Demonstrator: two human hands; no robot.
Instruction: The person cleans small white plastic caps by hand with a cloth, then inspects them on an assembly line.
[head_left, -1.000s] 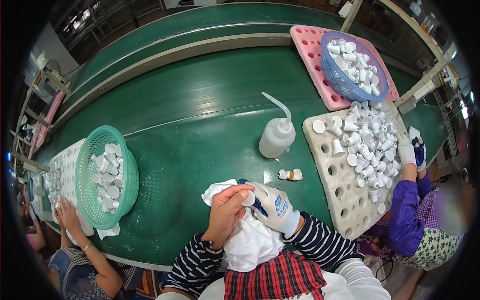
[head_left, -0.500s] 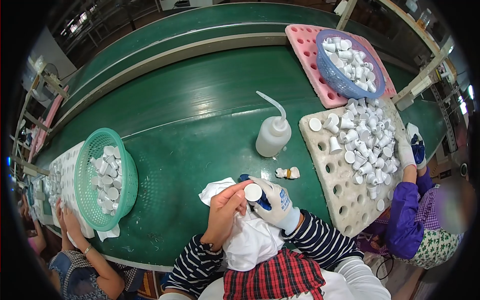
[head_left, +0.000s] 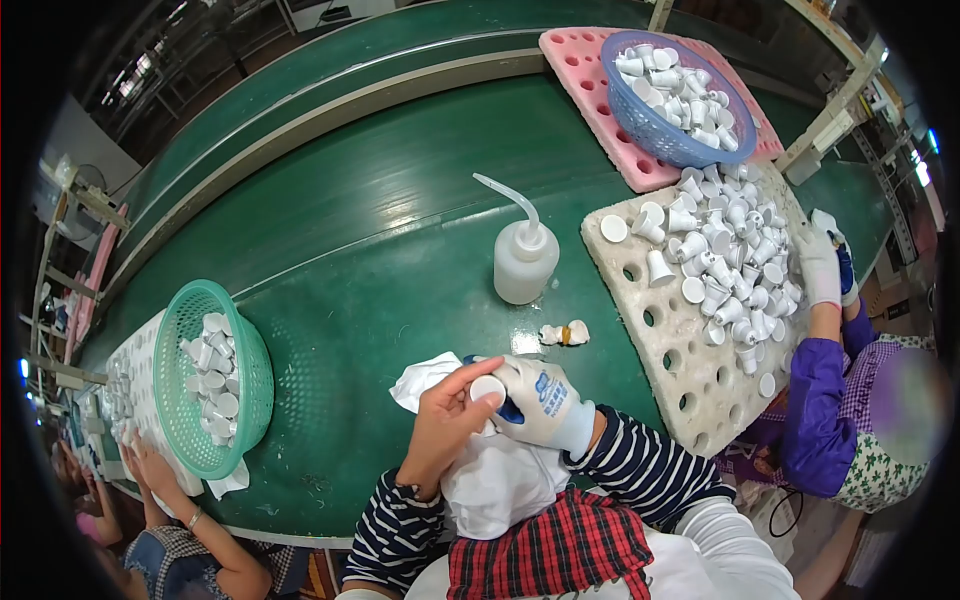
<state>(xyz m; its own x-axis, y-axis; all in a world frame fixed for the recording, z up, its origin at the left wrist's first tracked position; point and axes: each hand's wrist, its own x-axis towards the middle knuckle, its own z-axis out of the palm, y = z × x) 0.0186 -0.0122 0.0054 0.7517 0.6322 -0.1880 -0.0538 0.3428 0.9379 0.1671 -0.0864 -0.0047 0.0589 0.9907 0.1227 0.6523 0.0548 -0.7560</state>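
Between my hands is a small white cup-shaped piece [head_left: 486, 391], its round flat end turned up toward me. My bare left hand [head_left: 445, 415] is closed on it, thumb and fingers at its edge. My right hand [head_left: 541, 400], in a white glove with blue fingertips, closes on the piece from the other side; its fingertips are partly hidden. Below both hands a white cloth [head_left: 500, 485] is bunched, and another part of white cloth [head_left: 420, 380] lies on the green table by my left fingers. Beyond my hands stands a white squeeze bottle [head_left: 525, 265] with a bent spout.
A green basket [head_left: 262, 385] of white pieces stands left, a blue basket [head_left: 660, 148] of them on pink foam [head_left: 580, 75] at far right. More lie piled on a holed pale board [head_left: 650, 370]. A small tied bundle [head_left: 565, 333] is nearby. Co-workers sit on both sides.
The view has shifted slightly. My left thumb has come over the edge of the white piece, and the piece is tilted differently between my hands.
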